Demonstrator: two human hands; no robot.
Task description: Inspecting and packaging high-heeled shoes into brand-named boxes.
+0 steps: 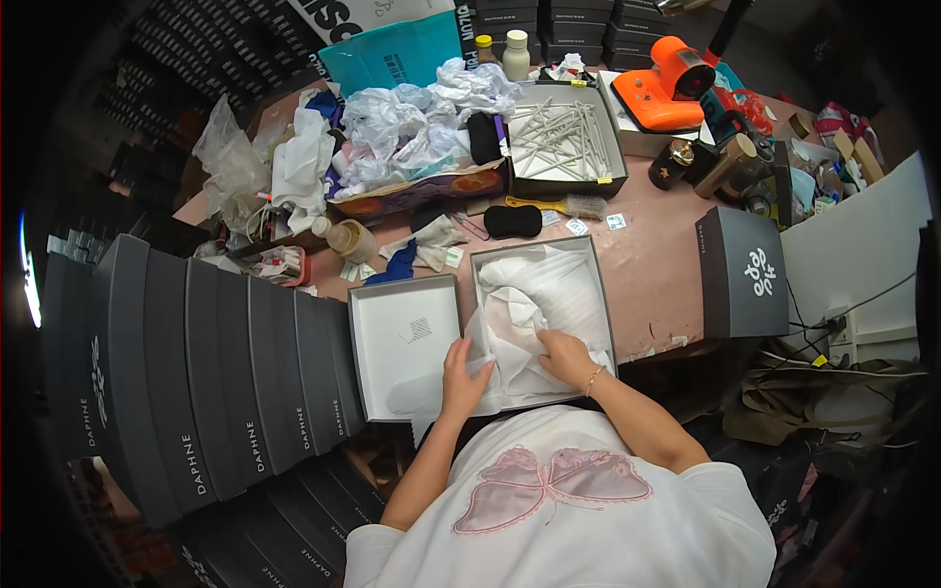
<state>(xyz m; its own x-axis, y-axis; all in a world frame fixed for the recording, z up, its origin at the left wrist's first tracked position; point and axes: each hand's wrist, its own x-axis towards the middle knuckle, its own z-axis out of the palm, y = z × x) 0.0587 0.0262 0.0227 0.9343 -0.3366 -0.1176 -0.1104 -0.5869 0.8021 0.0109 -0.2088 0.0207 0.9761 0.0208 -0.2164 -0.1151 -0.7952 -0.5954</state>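
An open grey shoe box [610,318] lies in front of me, lined with white tissue paper [514,306] that hides whatever is beneath it. My right hand [567,360] is closed on a crumpled edge of the tissue paper near the box's right side. At the box's left edge, my left hand [465,380] has its fingers stretched and thumb apart. It touches a translucent sheet [420,394] that spreads out over the shoe box lid [390,318]. The lid rests inside up, directly left of the box.
Dark shoe boxes [216,382] stand in a row at left; another box [747,274] stands at right. Behind are a box of white sticks [564,142], a heap of plastic bags [402,122], a black sponge [513,222], a brush [586,207] and an orange device [667,88].
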